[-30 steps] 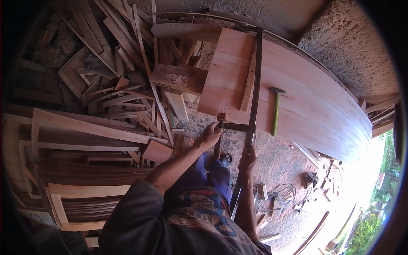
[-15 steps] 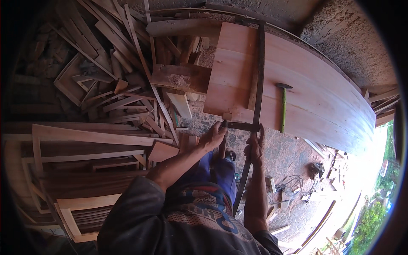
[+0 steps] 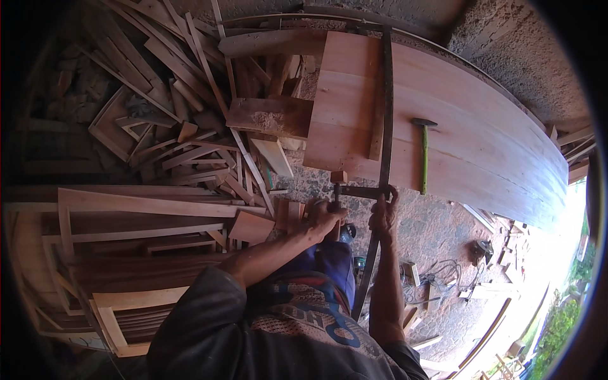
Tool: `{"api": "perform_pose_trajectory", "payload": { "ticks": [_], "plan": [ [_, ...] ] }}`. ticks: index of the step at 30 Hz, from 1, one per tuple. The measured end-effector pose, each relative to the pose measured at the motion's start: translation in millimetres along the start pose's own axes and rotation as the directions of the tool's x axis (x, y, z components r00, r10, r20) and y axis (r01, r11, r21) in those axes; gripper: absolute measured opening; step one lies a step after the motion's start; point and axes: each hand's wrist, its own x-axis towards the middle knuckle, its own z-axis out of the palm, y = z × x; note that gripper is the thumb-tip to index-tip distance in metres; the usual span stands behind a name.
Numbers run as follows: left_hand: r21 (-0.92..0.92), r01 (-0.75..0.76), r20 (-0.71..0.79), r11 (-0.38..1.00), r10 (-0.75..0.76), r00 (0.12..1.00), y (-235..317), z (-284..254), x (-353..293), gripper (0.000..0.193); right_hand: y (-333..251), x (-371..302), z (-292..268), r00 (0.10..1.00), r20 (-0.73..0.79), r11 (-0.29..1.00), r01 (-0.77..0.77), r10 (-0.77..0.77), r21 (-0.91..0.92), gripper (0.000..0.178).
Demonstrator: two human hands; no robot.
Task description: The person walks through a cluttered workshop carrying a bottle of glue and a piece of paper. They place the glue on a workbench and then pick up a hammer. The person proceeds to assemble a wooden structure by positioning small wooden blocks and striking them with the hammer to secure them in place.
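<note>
A long bar clamp (image 3: 387,95) lies across a wide wooden panel (image 3: 456,120), its dark bar running back towards my body. My left hand (image 3: 326,217) is closed around the clamp's screw handle, below the arm of its jaw. My right hand (image 3: 382,218) wraps the bar just under that jaw, fingers curled at its side. A small wood block (image 3: 340,176) sits at the panel's near edge, in line with the screw. Beside the bar, a wooden strip (image 3: 377,133) rests on the panel. To the right lies a hammer (image 3: 424,152) with a green handle.
Scrap wood and offcuts (image 3: 183,126) are heaped at the left. Wooden frames (image 3: 145,202) are stacked nearer on that side. A dark power tool (image 3: 481,251) and tangled cables (image 3: 437,278) lie on the floor at right. A rough wall (image 3: 513,57) stands behind the panel.
My left hand has moved down along the screw handle, towards my body, leaving more of the screw end showing. My right hand stays on the bar near the jaw.
</note>
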Motion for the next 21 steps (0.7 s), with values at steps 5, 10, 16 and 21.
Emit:
{"api": "perform_pose_trajectory", "payload": {
  "ticks": [5,10,16,21],
  "plan": [
    [-0.230,0.263,0.162,0.937,-0.230,0.960,-6,-11,6,0.020,1,1,3,0.992,-0.045,0.991,-0.111,0.115,0.076,0.040],
    [0.171,-0.070,-0.063,0.983,0.082,0.995,-29,-15,16,0.028,20,7,5,0.989,-0.117,0.988,-0.100,0.086,-0.121,0.040],
    [0.375,-0.075,0.049,0.924,0.061,0.997,-60,-37,38,0.033,20,8,11,0.965,-0.161,0.926,0.143,-0.210,-0.350,0.039],
    [0.573,-0.351,0.220,0.741,0.273,0.936,-50,-54,43,0.035,-4,-1,17,0.980,-0.171,0.968,-0.138,0.102,-0.212,0.040]
  ]
}}
